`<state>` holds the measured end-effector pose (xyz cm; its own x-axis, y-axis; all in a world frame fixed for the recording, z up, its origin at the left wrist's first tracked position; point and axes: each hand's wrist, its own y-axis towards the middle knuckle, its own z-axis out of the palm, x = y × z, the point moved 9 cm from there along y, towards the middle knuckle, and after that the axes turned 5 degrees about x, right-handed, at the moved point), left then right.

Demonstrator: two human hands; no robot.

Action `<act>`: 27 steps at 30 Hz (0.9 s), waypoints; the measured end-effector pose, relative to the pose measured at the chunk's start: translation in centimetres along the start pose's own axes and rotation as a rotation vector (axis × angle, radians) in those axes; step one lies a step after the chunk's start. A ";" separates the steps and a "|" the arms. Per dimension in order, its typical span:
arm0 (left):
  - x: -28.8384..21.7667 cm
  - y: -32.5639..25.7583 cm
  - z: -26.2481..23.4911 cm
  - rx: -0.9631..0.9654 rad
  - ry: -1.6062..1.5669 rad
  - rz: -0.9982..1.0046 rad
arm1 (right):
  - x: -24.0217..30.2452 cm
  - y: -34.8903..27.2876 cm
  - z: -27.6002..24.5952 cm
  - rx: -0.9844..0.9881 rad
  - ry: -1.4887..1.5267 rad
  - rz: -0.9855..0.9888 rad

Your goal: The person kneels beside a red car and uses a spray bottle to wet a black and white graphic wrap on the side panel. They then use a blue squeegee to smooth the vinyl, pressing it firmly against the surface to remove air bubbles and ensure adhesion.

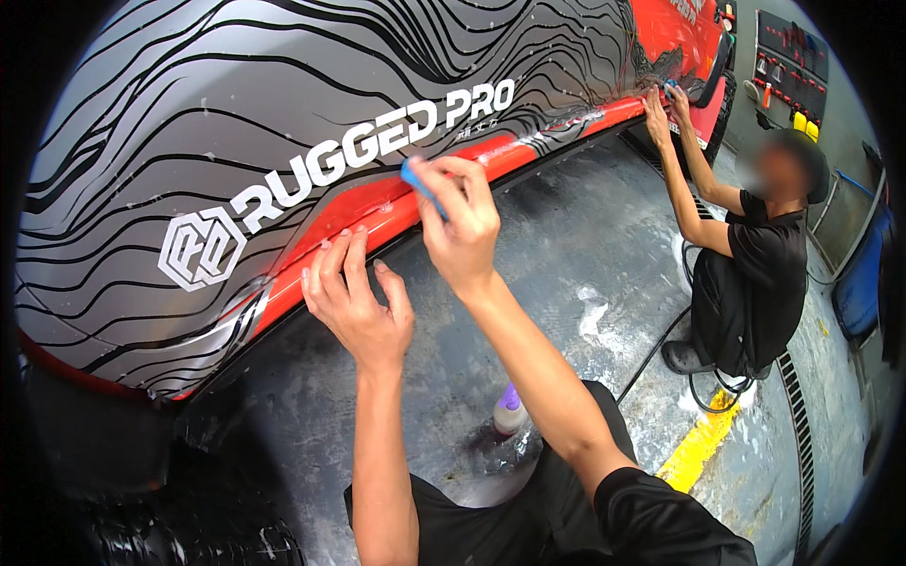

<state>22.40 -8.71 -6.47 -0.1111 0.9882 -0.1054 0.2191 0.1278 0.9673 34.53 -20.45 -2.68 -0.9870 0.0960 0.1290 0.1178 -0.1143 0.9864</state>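
We pinch a small blue rubbery block (415,181), its long axis slanting from upper left to lower right, in our right hand (460,226) against the car's glossy red lower panel (377,219), while our left hand (354,302) rests open-fingered just below it.

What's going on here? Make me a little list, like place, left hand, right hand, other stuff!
place: beside a car body wrapped in grey with black wavy lines and a red lower strip, on a wet grey floor
left hand: left hand open, fingers spread against the red strip
right hand: right hand pinching a small blue pad on the red strip
on the floor: purple-topped bottle, black hose, yellow line
other person: crouching in black clothes, both hands on the car farther along
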 end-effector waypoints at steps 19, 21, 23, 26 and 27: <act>-0.1 0.2 -0.2 0.016 0.002 0.016 | -2.3 0.2 -1.2 -0.012 -0.084 -0.004; 0.1 0.1 -0.1 0.024 -0.001 0.008 | -2.3 0.2 -1.6 -0.020 -0.099 -0.028; -0.1 0.0 -0.2 0.020 0.006 0.013 | -2.8 0.2 -1.9 -0.042 -0.078 0.014; 0.0 0.1 -0.2 0.021 0.016 0.018 | -2.4 0.5 -1.9 -0.018 -0.097 -0.026; 0.0 0.0 -0.2 0.022 0.015 0.015 | -2.6 0.8 -2.1 -0.013 -0.106 -0.046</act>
<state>22.23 -8.72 -6.38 -0.1220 0.9887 -0.0873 0.2417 0.1149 0.9635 36.93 -22.87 -2.46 -0.9741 0.2055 0.0945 0.0708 -0.1198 0.9903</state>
